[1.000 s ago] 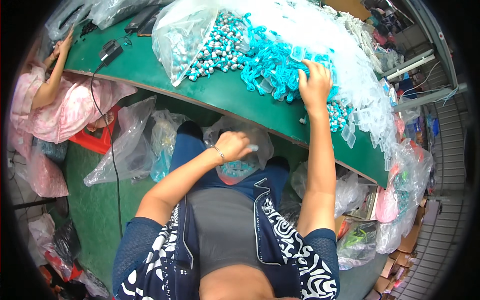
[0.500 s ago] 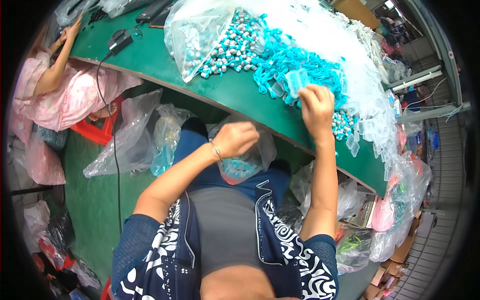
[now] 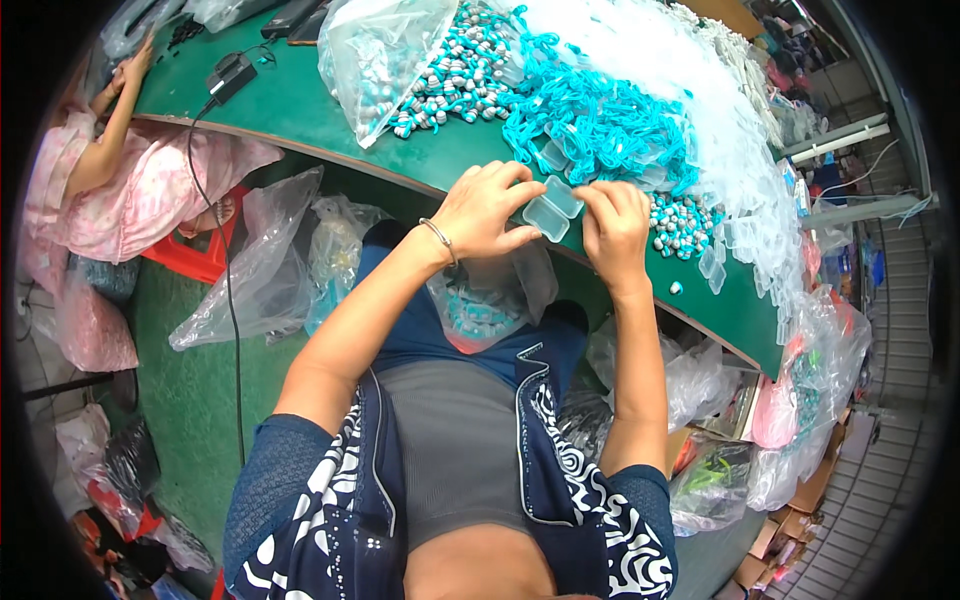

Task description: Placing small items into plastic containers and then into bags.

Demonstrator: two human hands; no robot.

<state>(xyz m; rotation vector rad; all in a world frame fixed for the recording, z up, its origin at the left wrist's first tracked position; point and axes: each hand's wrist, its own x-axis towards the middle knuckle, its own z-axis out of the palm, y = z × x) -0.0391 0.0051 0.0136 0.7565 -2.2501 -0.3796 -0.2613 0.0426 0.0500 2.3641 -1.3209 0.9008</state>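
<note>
A small clear plastic case (image 3: 552, 207), hinged open in two halves, is held between both hands just above the near edge of the green table (image 3: 300, 110). My left hand (image 3: 487, 212) pinches its left half; a thin bracelet circles that wrist. My right hand (image 3: 613, 226) grips its right half. Just beyond the hands lies a heap of turquoise cord pieces (image 3: 600, 125). Left of the heap sit many small bundles of white and teal cable (image 3: 455, 80), some spilling from a clear bag (image 3: 375, 55). In my lap rests an open clear bag (image 3: 490, 300) with teal items inside.
Another person in pink (image 3: 120, 180) sits at the far left with a hand on the table. A black adapter with a cord (image 3: 228, 72) lies near them. Clear bags (image 3: 255, 270) hang below the table. White plastic parts (image 3: 700, 70) pile at the right, and more bags (image 3: 800, 370) crowd the floor there.
My right hand came back from the turquoise heap with the clear case. My left hand rose from the lap bag to meet it, and both now hold the case.
</note>
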